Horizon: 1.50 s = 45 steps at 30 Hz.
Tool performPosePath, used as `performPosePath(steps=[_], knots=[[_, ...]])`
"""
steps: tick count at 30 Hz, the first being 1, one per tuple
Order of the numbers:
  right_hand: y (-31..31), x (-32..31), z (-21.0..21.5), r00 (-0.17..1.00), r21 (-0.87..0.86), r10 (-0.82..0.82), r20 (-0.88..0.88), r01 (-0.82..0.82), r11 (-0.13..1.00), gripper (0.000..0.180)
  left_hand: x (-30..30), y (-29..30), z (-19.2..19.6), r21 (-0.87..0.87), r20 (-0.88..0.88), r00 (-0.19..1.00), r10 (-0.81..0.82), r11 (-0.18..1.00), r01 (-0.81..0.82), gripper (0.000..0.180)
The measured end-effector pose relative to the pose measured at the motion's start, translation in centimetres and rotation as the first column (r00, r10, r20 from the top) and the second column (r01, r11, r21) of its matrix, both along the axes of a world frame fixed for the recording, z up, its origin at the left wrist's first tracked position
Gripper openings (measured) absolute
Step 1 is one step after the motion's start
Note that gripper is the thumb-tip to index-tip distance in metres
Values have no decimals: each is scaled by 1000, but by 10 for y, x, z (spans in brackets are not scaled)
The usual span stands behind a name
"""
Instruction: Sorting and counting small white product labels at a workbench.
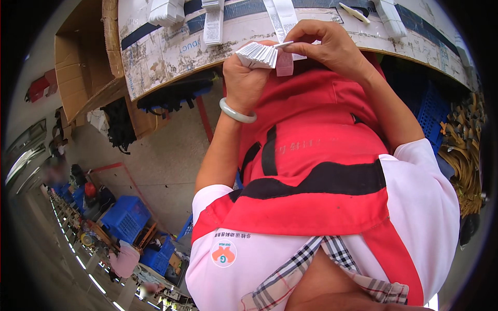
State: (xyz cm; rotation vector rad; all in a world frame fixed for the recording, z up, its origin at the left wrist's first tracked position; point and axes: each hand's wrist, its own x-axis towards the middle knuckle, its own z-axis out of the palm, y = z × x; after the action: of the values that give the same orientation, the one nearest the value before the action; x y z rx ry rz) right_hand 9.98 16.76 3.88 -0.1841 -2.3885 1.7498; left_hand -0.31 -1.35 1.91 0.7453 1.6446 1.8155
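My left hand (245,83), with a pale bangle (237,111) at its wrist, is closed around a fanned stack of small white folded labels (257,55). The fingers of my right hand (332,47) pinch a white label (283,44) at the right end of that stack. Just below the pinch is a small pink translucent block (285,65) near the table edge; what holds it there is hidden. Both hands are over the near edge of the worktable (171,59), in front of my red apron (316,145).
Along the table lie label bundles, including a left stack (167,11), a narrow stack (213,26) and a right stack (390,18). Near the latter is a slim cream-coloured tool (355,13). An open cardboard box (85,62) stands left; a blue crate (431,111) is at right.
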Motion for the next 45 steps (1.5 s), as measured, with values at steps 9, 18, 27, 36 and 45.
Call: performPosePath(steps=[9, 18, 27, 36, 45], knots=[[0, -2, 3, 1000, 89, 28, -2, -28, 996, 19, 0, -2, -6, 0, -44, 999, -31, 1000, 31, 15], [-12, -7, 16, 972, -451, 106, 210, 0, 892, 18, -3, 1, -16, 189, 650, 698, -302, 953, 236, 50], [28, -28, -39, 951, 495, -297, -86, 299, 815, 17, -3, 1, -14, 132, 703, 663, -256, 964, 232, 27], [24, -31, -29, 937, 350, -313, -155, 349, 870, 10, -16, -5, -16, 72, 625, 761, -173, 984, 165, 30], [-4, -8, 0, 980, 199, -45, -196, 84, 976, 11, -10, 4, 4, 66, -116, 989, 91, 994, -84, 24]])
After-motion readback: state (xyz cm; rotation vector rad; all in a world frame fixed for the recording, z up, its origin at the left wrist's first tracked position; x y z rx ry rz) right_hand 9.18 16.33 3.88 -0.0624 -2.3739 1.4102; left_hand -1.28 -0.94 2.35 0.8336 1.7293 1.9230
